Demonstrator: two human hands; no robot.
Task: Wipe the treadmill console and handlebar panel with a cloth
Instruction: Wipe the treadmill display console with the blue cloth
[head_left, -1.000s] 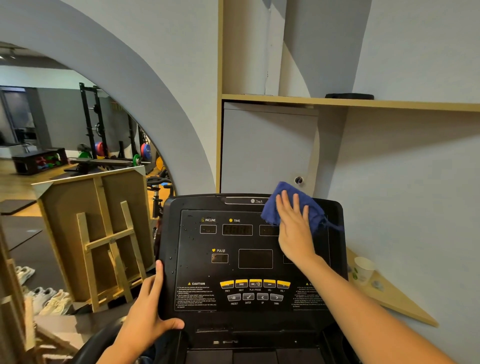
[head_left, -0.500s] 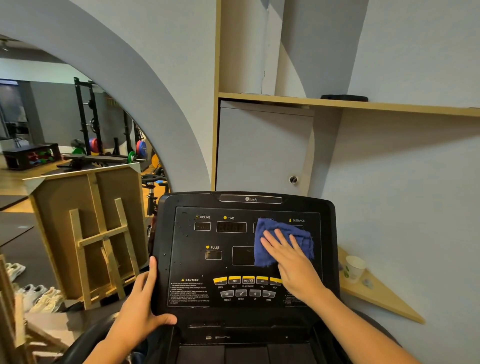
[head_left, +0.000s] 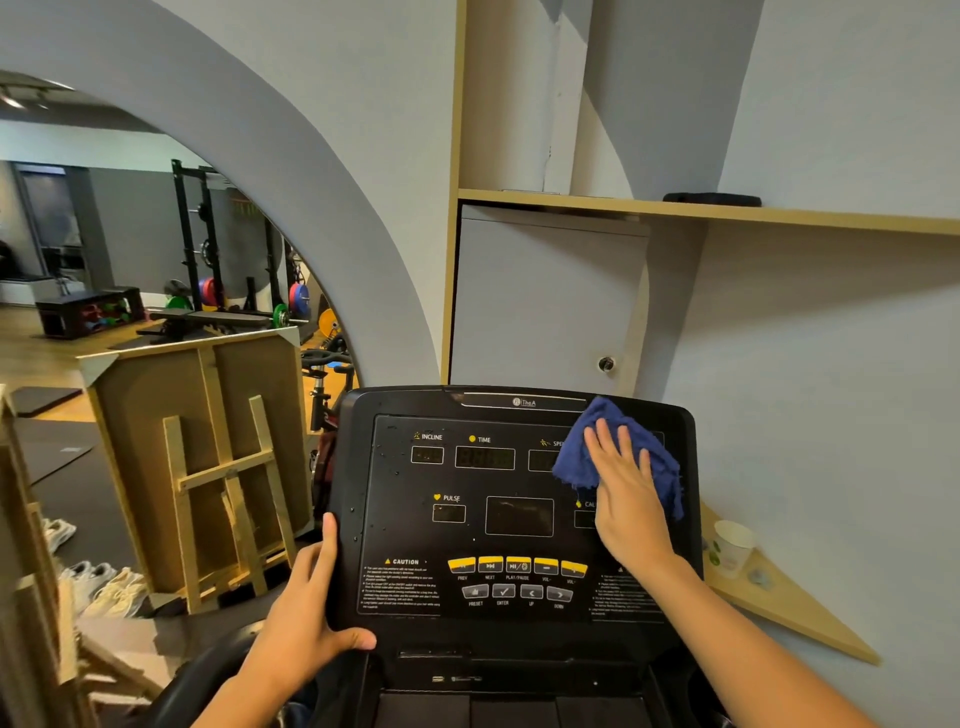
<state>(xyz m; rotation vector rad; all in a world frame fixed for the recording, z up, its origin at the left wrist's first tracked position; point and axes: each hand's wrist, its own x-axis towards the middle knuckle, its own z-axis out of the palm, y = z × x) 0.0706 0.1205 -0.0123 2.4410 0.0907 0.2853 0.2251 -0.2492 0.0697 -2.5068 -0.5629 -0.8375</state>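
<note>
1. The black console (head_left: 519, 519) fills the lower middle of the view, its face tilted up toward the camera.
2. The right hand (head_left: 626, 493) lies flat and spread, palm down, pressing the blue cloth (head_left: 576, 462) against the console's upper right; it closes around nothing.
3. The cloth is bunched under the fingers (head_left: 602, 441) and covers part of the SPEED label and the readout beside it.
4. The left hand (head_left: 306, 618) grips the console's lower left edge, thumb (head_left: 358, 640) hooked under the bottom corner, fingers up along the side.
5. A row of 5 yellow buttons (head_left: 517, 565) sits bare between the 2 hands.
6. A paper cup (head_left: 732, 548) stands on a wooden corner shelf (head_left: 800, 618) just right of the console.
</note>
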